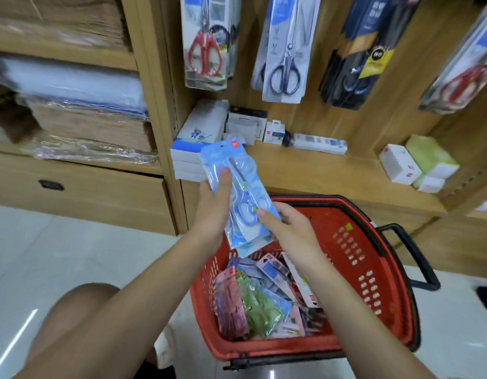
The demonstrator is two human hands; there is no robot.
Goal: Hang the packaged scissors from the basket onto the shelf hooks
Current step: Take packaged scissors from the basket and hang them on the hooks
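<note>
I hold a small stack of light-blue scissor packs above the red basket. My left hand grips the stack's left edge, thumb on its front. My right hand grips the lower right corner, thumb on the front. More packaged scissors in pink, green and blue lie in a heap inside the basket. On the wooden back panel above, packs of larger scissors hang in rows; the hooks themselves are hidden above the frame.
A wooden shelf just behind the basket carries white boxes on the left and white and green boxes on the right. A cabinet with wrapped stock stands to the left. My knee is at lower left.
</note>
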